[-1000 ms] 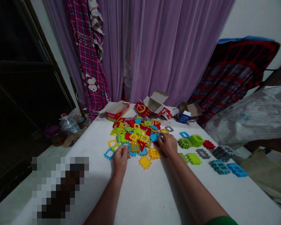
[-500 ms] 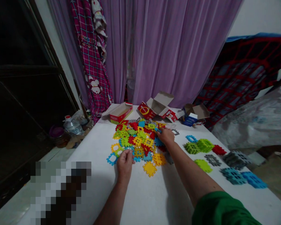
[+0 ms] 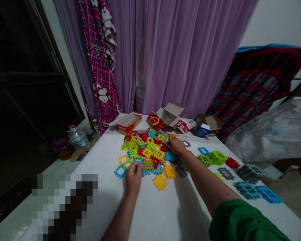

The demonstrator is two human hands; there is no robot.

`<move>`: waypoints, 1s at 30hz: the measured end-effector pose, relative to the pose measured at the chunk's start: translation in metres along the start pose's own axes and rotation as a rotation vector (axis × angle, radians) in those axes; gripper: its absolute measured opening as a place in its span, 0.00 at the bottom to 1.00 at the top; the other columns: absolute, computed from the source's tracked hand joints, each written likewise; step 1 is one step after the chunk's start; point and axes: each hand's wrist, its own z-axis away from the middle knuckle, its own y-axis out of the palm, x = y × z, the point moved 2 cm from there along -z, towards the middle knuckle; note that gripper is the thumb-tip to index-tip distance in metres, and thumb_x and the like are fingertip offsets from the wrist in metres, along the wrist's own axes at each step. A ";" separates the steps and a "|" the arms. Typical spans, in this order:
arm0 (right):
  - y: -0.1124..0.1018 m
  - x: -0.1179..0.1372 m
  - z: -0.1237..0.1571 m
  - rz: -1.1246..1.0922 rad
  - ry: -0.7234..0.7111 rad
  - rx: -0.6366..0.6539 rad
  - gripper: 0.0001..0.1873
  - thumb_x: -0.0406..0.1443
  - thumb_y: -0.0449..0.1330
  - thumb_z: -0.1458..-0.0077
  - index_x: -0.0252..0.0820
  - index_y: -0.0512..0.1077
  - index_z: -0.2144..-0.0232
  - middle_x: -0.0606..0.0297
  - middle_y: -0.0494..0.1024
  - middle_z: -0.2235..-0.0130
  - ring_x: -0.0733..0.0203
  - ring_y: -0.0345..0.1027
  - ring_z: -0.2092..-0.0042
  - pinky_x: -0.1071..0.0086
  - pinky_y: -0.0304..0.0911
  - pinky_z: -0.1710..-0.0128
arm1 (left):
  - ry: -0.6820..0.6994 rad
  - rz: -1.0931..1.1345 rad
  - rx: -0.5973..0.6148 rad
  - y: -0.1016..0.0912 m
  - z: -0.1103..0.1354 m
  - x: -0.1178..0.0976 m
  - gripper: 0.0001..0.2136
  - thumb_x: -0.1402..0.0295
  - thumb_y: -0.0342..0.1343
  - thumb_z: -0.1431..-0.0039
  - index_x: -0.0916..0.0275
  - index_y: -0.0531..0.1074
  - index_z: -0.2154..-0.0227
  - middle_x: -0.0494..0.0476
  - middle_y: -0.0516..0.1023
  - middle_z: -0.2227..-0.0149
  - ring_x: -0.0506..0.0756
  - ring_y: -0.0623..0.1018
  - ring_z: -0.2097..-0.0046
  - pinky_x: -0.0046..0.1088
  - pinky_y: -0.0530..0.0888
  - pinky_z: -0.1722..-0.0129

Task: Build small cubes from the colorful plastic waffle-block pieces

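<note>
A mixed heap of toothed plastic building tiles (image 3: 141,152) in red, yellow, green and blue covers the middle of the white table. My right hand (image 3: 176,146) reaches into the heap's right side, its fingers closed at a small blue building tile (image 3: 166,144) that is mostly covered. Near the heap's front left edge, my left hand (image 3: 134,172) rests with curled fingers; what it may hold is hidden. Beside it on the left lies a blue frame-shaped tile (image 3: 119,171). A yellow tile (image 3: 160,182) lies flat in front of the heap.
Sorted piles stand at the right: green tiles (image 3: 217,157), red tiles (image 3: 232,163), dark grey tiles (image 3: 251,172), teal tiles (image 3: 247,189) and blue tiles (image 3: 269,194). Open cardboard boxes, a red one (image 3: 157,121) and a blue one (image 3: 202,130) among them, line the table's back edge.
My right hand has shifted slightly left and down in the heap, the blue tile at its fingertips moving along. My left hand has stayed put. The view has turned a little.
</note>
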 end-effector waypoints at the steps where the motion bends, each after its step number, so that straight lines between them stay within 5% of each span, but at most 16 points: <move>1: 0.001 -0.002 0.000 -0.004 0.003 -0.004 0.21 0.44 0.55 0.39 0.37 0.71 0.49 0.47 0.72 0.45 0.47 0.65 0.43 0.61 0.59 0.48 | 0.000 0.001 0.001 0.000 0.000 0.000 0.17 0.49 0.58 0.51 0.60 0.73 0.72 0.48 0.73 0.79 0.49 0.72 0.80 0.24 0.69 0.78; 4: 0.004 -0.008 -0.002 -0.024 0.020 -0.001 0.29 0.46 0.58 0.41 0.41 0.64 0.41 0.50 0.69 0.40 0.46 0.62 0.41 0.58 0.59 0.48 | 0.000 0.001 0.008 0.000 0.000 0.001 0.18 0.49 0.58 0.52 0.60 0.73 0.72 0.48 0.73 0.79 0.49 0.71 0.80 0.24 0.69 0.78; 12: -0.007 -0.011 0.002 -0.105 0.024 -0.074 0.33 0.46 0.60 0.44 0.42 0.63 0.39 0.54 0.72 0.42 0.49 0.65 0.43 0.61 0.60 0.47 | 0.017 -0.016 0.017 0.000 -0.002 0.003 0.18 0.49 0.57 0.51 0.60 0.73 0.72 0.49 0.74 0.79 0.49 0.72 0.80 0.24 0.68 0.78; 17: -0.008 -0.009 0.077 -0.171 0.033 -0.294 0.26 0.48 0.60 0.46 0.42 0.70 0.48 0.55 0.76 0.50 0.51 0.69 0.49 0.64 0.61 0.52 | 0.048 -0.009 0.020 0.000 -0.003 0.004 0.17 0.49 0.57 0.50 0.59 0.73 0.73 0.48 0.72 0.80 0.48 0.71 0.80 0.23 0.68 0.79; 22: 0.020 -0.001 0.160 -0.193 0.153 -0.296 0.24 0.49 0.59 0.45 0.43 0.71 0.51 0.56 0.76 0.54 0.51 0.69 0.52 0.64 0.63 0.56 | 0.046 -0.031 0.043 0.001 -0.002 0.000 0.17 0.49 0.58 0.52 0.60 0.73 0.73 0.49 0.73 0.79 0.49 0.71 0.80 0.24 0.69 0.79; 30: 0.047 -0.016 0.201 -0.439 0.288 -0.354 0.16 0.47 0.54 0.43 0.47 0.73 0.60 0.62 0.78 0.58 0.57 0.72 0.60 0.66 0.64 0.61 | 0.053 -0.062 0.039 0.000 -0.001 -0.001 0.21 0.45 0.58 0.54 0.60 0.72 0.72 0.48 0.73 0.79 0.49 0.72 0.80 0.24 0.69 0.79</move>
